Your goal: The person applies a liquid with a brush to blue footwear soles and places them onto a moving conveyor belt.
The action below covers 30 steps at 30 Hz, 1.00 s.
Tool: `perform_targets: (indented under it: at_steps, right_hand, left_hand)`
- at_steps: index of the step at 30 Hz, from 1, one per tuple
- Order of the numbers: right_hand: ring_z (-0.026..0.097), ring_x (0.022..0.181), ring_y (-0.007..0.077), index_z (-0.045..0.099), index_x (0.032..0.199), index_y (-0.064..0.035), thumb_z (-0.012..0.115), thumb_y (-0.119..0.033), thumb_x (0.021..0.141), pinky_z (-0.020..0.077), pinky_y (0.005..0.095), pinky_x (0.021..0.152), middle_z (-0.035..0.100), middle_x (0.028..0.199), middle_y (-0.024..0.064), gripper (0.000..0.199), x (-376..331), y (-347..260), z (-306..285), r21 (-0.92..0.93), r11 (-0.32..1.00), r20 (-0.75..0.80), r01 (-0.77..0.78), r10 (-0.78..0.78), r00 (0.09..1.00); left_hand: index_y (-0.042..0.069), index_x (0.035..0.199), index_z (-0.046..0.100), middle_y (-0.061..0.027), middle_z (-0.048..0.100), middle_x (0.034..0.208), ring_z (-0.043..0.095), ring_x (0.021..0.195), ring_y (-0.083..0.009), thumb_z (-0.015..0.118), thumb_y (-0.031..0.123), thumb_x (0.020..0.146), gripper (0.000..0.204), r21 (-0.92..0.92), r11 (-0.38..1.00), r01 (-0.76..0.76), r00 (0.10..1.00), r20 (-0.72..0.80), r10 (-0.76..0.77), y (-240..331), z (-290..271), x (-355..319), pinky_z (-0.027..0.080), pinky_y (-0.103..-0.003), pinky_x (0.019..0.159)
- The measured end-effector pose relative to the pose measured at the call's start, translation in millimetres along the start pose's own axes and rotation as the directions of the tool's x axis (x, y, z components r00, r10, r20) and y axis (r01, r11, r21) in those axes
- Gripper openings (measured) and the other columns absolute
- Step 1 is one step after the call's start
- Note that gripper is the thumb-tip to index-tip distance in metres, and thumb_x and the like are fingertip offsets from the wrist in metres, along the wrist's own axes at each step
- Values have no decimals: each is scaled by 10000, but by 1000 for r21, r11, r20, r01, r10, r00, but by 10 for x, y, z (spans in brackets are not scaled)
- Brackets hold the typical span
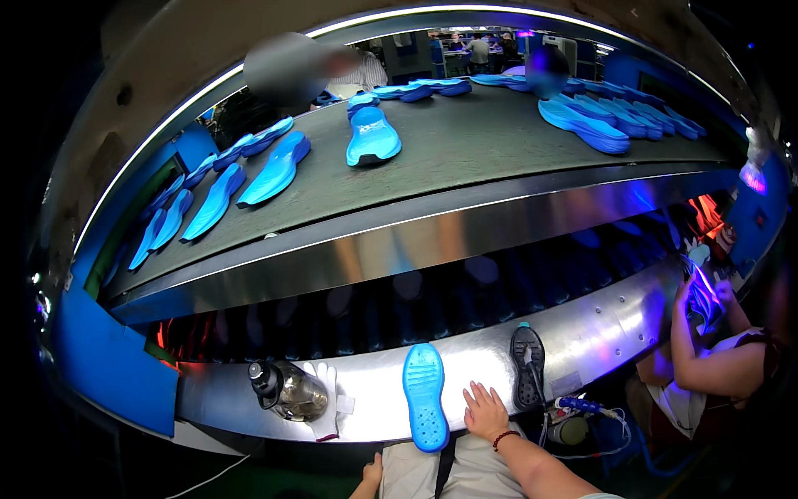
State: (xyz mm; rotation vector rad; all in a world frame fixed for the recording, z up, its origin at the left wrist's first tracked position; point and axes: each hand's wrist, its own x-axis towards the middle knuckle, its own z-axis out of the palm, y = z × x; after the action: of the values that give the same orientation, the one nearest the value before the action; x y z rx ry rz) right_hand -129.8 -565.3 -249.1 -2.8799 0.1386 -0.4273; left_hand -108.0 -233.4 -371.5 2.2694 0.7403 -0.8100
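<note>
My right hand [485,410] rests flat, fingers spread, on the steel ledge [374,399] at the conveyor's front, holding nothing. Just left of it lies a blue shoe sole [425,395], tread up, lengthwise across the ledge. On the hand's other side sits a black sole [528,364]. My left hand [372,474] shows only partly at the lower edge near my lap; I cannot make out its fingers. On the upper dark belt [465,141] lie several blue soles, among them one blue sole [371,135] near the middle.
A clear bottle with a black cap [285,390] lies on the ledge beside a white glove [326,399]. At the right a seated person [706,366] holds a blue sole. Other people stand beyond the belt. Cables [582,412] hang at the ledge's right.
</note>
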Motion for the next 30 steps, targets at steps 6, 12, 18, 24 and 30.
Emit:
perform_targets:
  at_steps: [6,12,18,24,30]
  right_hand:
    - [426,1159,232,529,1155,-101,504,-240,732,305,417,970,457,1253,116,446,-8,-17,-1,-27,1000,36,0,1,999]
    - [438,1147,234,542,1137,-99,507,-240,728,302,416,972,467,1242,120,434,-11,21,12,-8,1000,14,-1,1,1000]
    - [456,1125,249,563,1098,-90,534,-215,694,323,421,951,487,1215,127,424,-2,-6,30,26,1000,-15,0,1,1000]
    - [423,1159,253,550,1116,-63,513,-273,756,287,418,978,460,1238,144,419,-11,40,-30,124,991,23,-40,38,999]
    - [480,1058,336,566,1021,3,558,-220,755,359,407,915,534,1102,199,348,-440,-189,-484,564,780,143,-271,231,962]
  left_hand:
    - [-12,962,591,-200,586,945,535,914,-370,456,357,835,414,-340,920,197,951,295,-95,-173,-113,26,407,-451,785]
    - [-12,978,577,-188,576,946,528,906,-356,463,333,831,393,-415,891,183,960,271,-71,-143,-129,-11,407,-449,785]
    - [-13,995,562,-176,567,946,521,898,-343,470,309,827,375,-470,861,194,958,281,-63,-129,-131,-31,408,-446,785]
    - [-13,1011,547,-164,557,947,513,890,-330,477,286,823,360,-506,839,201,954,296,-50,-78,-186,-59,408,-444,785]
    - [-14,1028,533,-151,548,947,506,882,-316,484,262,820,348,-515,834,200,953,301,-42,-206,-157,-44,408,-442,785]
